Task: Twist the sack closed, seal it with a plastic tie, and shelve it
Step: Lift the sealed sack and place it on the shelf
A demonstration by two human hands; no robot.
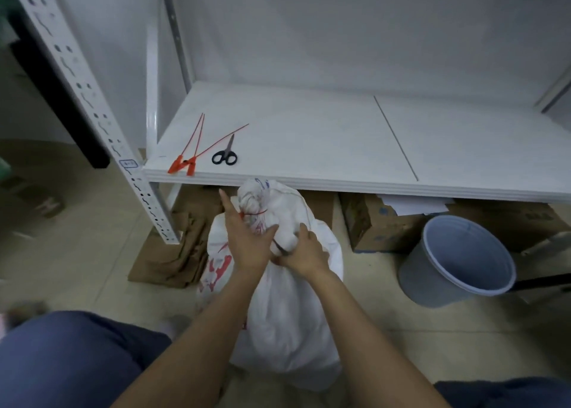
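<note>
A white woven sack (287, 309) with red print stands on the floor in front of the shelf. Its neck (258, 200) is twisted into a bunch, and a red plastic tie (253, 213) runs around it. My left hand (247, 241) lies against the left side of the neck, fingers straight, index finger pointing up. My right hand (304, 250) grips the sack's folded top just right of the neck. Three spare red ties (193, 151) lie on the white shelf board (309, 136).
Black scissors (226, 154) lie beside the ties on the shelf. A grey bucket (457, 262) stands on the floor to the right. Cardboard boxes (370, 222) and flattened cardboard (173, 247) sit under the shelf. A perforated shelf post (92, 105) rises at left.
</note>
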